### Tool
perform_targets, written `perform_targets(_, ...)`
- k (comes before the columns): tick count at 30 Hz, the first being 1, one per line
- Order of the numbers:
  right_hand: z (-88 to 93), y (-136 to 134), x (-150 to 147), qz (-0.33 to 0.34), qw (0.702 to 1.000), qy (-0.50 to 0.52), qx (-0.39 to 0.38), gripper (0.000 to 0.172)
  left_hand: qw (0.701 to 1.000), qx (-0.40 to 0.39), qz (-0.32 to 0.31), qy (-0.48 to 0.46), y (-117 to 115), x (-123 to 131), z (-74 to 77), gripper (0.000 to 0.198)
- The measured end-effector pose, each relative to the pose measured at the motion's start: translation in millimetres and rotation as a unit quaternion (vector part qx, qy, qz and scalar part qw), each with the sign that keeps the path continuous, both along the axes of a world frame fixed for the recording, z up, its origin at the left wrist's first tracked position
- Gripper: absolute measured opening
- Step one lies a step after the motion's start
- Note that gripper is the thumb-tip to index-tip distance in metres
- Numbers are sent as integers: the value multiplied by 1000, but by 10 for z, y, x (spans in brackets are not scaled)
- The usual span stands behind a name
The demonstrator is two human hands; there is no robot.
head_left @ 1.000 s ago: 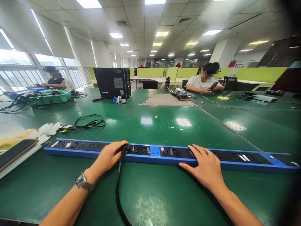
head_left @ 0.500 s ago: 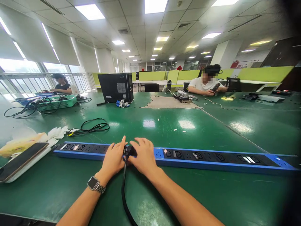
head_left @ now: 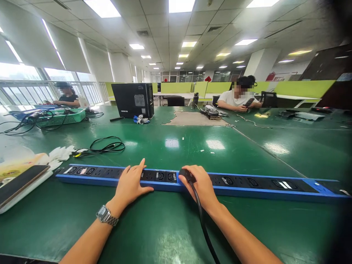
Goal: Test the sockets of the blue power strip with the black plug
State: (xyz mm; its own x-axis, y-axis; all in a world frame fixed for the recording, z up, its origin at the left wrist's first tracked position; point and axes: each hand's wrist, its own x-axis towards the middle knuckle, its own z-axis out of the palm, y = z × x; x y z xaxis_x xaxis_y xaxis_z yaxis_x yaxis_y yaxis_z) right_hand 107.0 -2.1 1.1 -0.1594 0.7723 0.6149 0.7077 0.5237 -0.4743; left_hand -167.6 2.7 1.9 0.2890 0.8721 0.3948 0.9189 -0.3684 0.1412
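Plug (head_left: 187, 175) sat clamped in right hand (head_left: 202, 187) fingers on power strip (head_left: 247, 183), lower centre of frame; left hand (head_left: 130, 183), fingers spread, pressed the strip.

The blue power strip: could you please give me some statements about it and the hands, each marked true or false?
The right hand grips the black plug at the blue power strip. True.
The left hand holds a plug too. False: it rests open on the strip.
The watch sits on the right wrist. False: it is on the left wrist.
The black cable runs from the plug towards the camera. True.
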Motion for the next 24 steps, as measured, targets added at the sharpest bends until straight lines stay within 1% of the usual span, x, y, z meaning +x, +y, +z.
perform_targets(4, 35, -41, -31, -18, 998, -59, 28, 18, 1000, 9, -5, 9, -4, -3, -10, 95)
perform_targets(7, 63, -46, -9, -26, 996, -75, 30, 18, 1000, 14, -6, 10, -2, 6, -15, 95)
perform_targets(11, 36, -44, -5, -33, 995, -93, 20, 18, 1000, 15, -2, 12, 2, -6, -17, 92)
perform_targets(13, 11, -50, -42, -34, 994, -103, 20, 18, 1000, 11, -6, 10, -4, -14, -5, 88)
perform_targets(15, -14, -58, -76, -37, 993, -111, 21, 20, 1000, 4, -22, -9, -20, 23, 25, 81)
perform_targets(16, -27, -61, -78, -46, 992, -114, 23, 25, 999, 2, -36, -28, -29, 73, 46, 76)
perform_targets(17, -40, -64, -62, -58, 991, -118, 25, 33, 997, 0, -56, -51, -37, 150, 70, 72)
perform_targets(18, -54, -66, -23, -75, 989, -123, 26, 45, 994, -1, -80, -76, -40, 253, 94, 68)
perform_targets(20, -91, -69, 132, -120, 982, -146, 21, 69, 984, -7, -134, -118, -28, 521, 132, 62)
perform_targets(21, -115, -72, 246, -146, 976, -160, 14, 76, 978, -14, -164, -130, -9, 669, 143, 59)
perform_targets(22, -143, -77, 379, -169, 970, -176, 5, 80, 971, -20, -195, -136, 15, 812, 147, 53)
perform_targets(24, -208, -94, 664, -203, 958, -201, -13, 81, 956, -19, -253, -148, 72, 1052, 142, 41)
